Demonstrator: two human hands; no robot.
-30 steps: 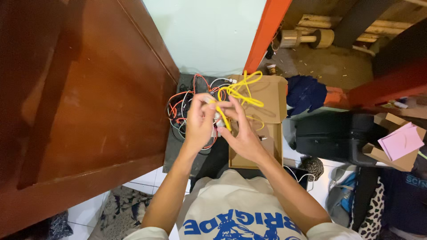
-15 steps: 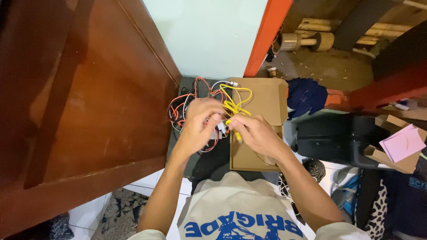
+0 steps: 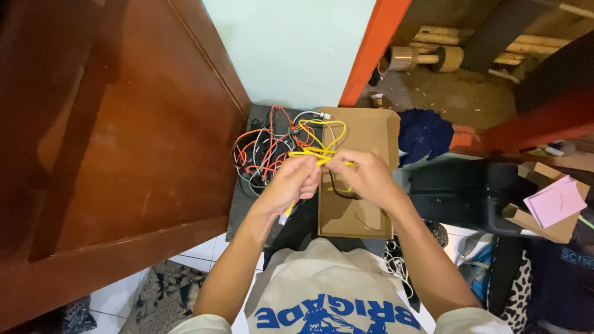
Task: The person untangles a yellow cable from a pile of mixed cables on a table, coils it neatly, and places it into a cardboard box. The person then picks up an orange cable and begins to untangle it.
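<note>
- The left hand (image 3: 292, 183) is closed around a thin, glossy yellow cable (image 3: 318, 143); the plug end pokes out below the fist.
- The right hand (image 3: 366, 178) pinches the same cable just beside it, so the two hands nearly touch.
- The cable's loose loops arch over a flat brown cardboard box (image 3: 364, 133), matte and creased, lying open beneath the hands.
- To the left, a tangle of orange, red, white and black wires (image 3: 263, 154) sits on a dark mat beside a smooth reddish wooden door (image 3: 124, 148).
</note>
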